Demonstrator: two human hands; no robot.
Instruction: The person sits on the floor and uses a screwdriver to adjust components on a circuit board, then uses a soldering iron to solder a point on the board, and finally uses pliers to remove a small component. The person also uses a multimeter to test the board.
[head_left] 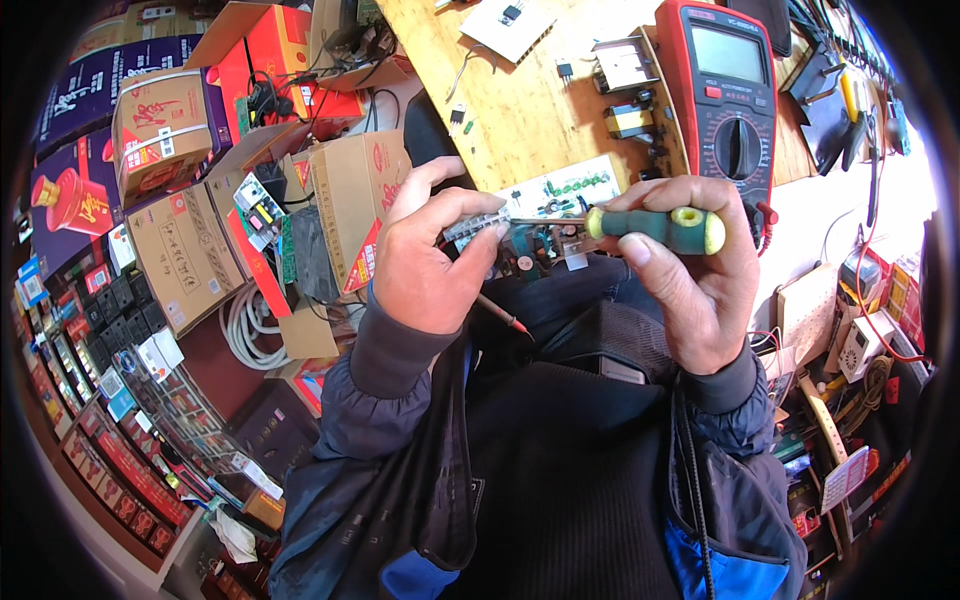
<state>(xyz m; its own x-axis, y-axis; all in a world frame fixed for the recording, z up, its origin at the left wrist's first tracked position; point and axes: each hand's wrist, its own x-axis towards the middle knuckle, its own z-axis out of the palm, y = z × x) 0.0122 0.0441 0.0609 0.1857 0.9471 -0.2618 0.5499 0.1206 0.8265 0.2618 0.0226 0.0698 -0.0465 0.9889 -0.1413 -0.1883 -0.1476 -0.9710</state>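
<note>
Between the thumb and fingers of my left hand is a small grey ribbed block. My right hand is wrapped round the green and yellow handle of a screwdriver. Its thin shaft points left, with the tip at the block; whether it sits on a screw is too small to tell. Behind the shaft, a white circuit board with a row of green parts lies at the table's near edge. Just below the shaft are more circuit parts, partly hidden by my hands.
A red multimeter lies on the wooden table at the right. Small black transistors and a tray of parts are nearby. A red-tipped probe hangs below my left hand. Cardboard boxes are stacked at the left.
</note>
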